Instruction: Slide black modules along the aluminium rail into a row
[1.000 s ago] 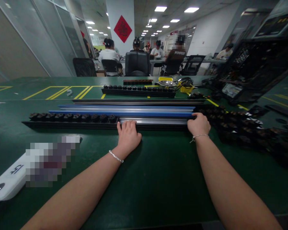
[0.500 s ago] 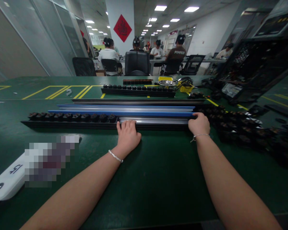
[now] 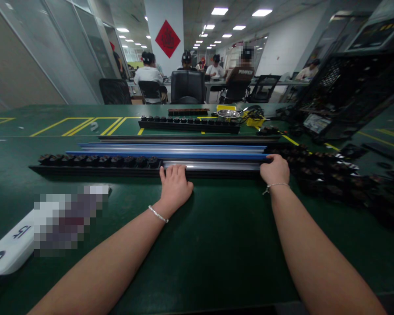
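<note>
A long black rail lies across the green table, its left half filled with several black socket modules. A bare silver channel shows in its right half. My left hand rests flat on the rail's front edge beside the last module, fingers together and stretched out. My right hand is curled round the rail's right end. Blue and silver rails lie just behind.
A heap of loose black modules lies to the right. A second filled rail, a metal bowl and yellow parts sit farther back. A white device lies at front left. A black crate stands right. People sit at desks behind.
My right hand has slid slightly right along the rail's end. My left hand stays where it was.
</note>
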Available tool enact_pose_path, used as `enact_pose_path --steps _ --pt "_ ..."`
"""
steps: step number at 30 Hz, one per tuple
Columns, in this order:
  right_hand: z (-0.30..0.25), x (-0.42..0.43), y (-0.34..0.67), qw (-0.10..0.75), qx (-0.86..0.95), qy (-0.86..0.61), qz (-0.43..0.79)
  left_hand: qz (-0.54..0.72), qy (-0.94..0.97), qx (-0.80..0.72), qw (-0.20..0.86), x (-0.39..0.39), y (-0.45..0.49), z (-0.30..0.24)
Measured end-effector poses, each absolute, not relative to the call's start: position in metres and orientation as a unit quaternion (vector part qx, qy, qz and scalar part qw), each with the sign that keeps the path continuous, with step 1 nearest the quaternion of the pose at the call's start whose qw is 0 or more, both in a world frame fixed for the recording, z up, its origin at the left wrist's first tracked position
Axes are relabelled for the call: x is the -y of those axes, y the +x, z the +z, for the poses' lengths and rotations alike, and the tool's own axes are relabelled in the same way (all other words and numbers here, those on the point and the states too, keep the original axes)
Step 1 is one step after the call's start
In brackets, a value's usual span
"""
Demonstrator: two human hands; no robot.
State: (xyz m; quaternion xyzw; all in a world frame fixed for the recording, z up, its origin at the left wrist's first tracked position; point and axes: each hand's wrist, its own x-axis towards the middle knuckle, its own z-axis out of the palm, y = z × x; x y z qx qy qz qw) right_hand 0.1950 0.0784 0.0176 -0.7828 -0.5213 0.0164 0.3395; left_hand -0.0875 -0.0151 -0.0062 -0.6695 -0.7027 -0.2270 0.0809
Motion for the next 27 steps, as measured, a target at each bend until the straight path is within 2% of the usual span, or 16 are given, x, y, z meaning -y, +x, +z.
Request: enact_pose_path --steps 27 --pt "0.02 -0.081 0.208 0.36 0.486 -0.795 0.039 -0.222 -0.668 0.707 0.067 0.016 -0.087 -0.004"
